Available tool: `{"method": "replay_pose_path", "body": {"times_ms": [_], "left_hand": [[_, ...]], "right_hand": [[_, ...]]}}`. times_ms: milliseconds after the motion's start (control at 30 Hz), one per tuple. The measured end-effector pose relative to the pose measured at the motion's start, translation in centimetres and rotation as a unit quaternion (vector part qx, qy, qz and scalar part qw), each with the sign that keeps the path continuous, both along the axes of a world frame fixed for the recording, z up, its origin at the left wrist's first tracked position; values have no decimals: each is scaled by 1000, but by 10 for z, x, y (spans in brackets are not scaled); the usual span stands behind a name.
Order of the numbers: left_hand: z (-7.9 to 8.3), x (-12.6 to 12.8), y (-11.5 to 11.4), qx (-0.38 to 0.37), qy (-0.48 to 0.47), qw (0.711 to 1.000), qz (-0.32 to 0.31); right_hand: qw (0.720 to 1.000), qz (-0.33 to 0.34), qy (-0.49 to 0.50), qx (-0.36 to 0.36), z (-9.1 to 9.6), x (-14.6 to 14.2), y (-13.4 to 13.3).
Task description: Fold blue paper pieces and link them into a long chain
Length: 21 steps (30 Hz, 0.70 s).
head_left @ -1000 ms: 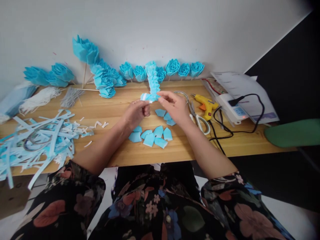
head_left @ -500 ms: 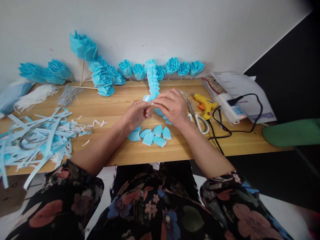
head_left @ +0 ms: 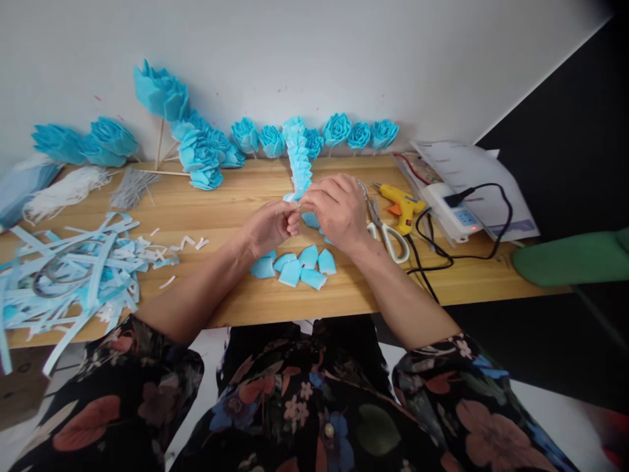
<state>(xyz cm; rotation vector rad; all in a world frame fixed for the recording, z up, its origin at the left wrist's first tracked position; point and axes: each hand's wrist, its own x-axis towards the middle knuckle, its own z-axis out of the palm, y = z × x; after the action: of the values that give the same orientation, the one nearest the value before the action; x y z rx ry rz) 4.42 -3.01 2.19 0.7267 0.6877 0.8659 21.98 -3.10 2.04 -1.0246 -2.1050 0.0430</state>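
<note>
My left hand (head_left: 273,226) is closed, thumb and forefinger pinched together over the middle of the table. Its fingertips meet those of my right hand (head_left: 338,208), which is also closed. Between them shows a sliver of a pale blue petal (head_left: 299,205); the fingers hide most of it. Just behind the hands stretches a row of overlapping light blue petals (head_left: 298,157). Several loose blue petals (head_left: 291,273) lie on the wooden table (head_left: 230,308) in front of the hands, and more are partly covered by my right hand.
Scissors (head_left: 393,242), a yellow glue gun (head_left: 403,206) and a white power strip (head_left: 455,213) with black cables lie to the right. Blue cut strips (head_left: 93,269) pile up at left. Finished blue flowers (head_left: 337,129) line the wall. A green rounded object (head_left: 565,260) juts in.
My right fingers have shifted and curled slightly at the pinch point, covering more of the petal. The left hand stays nearly in place. The whole view has moved slightly.
</note>
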Motion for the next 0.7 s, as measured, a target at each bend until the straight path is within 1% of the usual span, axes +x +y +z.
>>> {"method": "replay_pose_path", "body": {"times_ms": [67,133,200,267,333,367,433,600,700], "left_hand": [[-2,-1,2,26,21,999,26],[-5,-3,5,78,60,994,51],[-9,-5,7,143,102,982,71],[-13,-6,9,192,133,968,90],[-17,-6,10,213,152,960,99],[-19,-6,10,219,159,958,99],[-21,-6,9,228,167,954,97],[-20,-6,9,237,154,953,111],[-19,-7,9,231,144,954,126]], "right_hand": [[997,12,66,-22,-3,-1,2],[984,22,155,-80,-7,-1,5],[956,37,235,-173,-11,-1,8],[918,58,288,-267,-13,-2,9],[887,77,317,-327,-13,-3,9],[879,81,322,-343,-12,-4,9],[877,77,321,-349,-10,-5,8],[890,43,313,-329,-9,-4,7],[895,45,297,-331,-7,-4,6]]}}
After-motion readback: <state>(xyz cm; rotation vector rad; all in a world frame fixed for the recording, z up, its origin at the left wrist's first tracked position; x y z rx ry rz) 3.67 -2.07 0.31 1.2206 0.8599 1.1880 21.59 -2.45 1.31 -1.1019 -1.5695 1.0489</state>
